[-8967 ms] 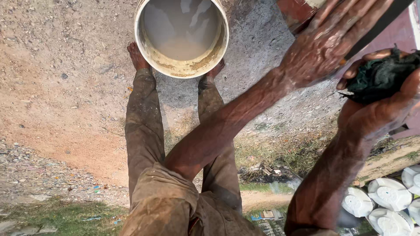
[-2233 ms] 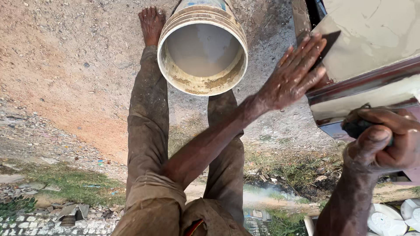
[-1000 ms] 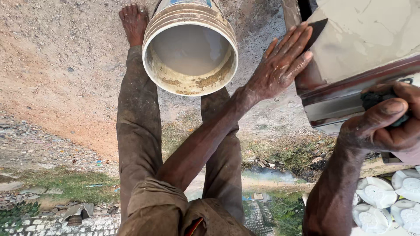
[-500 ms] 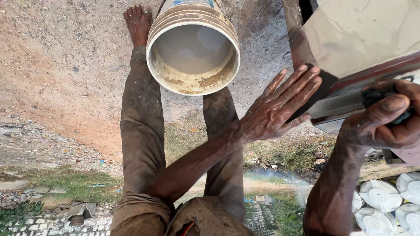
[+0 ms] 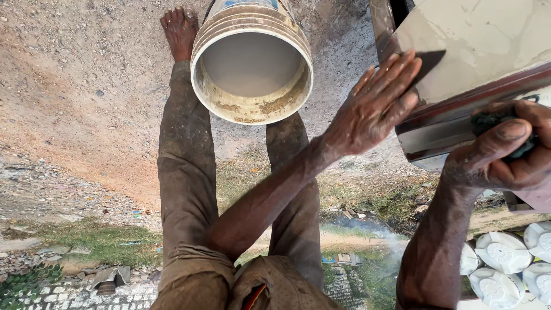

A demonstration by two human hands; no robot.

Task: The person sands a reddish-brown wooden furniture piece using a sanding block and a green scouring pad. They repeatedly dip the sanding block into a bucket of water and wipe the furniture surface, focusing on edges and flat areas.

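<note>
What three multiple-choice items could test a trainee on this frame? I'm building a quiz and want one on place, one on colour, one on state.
1. Where is the bucket?
A. between the person's lower legs
B. on the panel
C. among the white lids

2. What colour is the inside of the bucket?
A. blue
B. pale grey-white
C. red

3. How is the left hand?
A. clenched in a fist
B. gripping the bucket rim
C. open, fingers stretched, at the panel edge

Answers: 1 A, the bucket sits on the ground with a leg on each side and a bare foot beside it. 2 B, its inner wall is pale grey-white with yellowish stains near the rim. 3 C, the fingers lie flat and spread against the panel's edge, while the right hand grips a dark thing.
</note>
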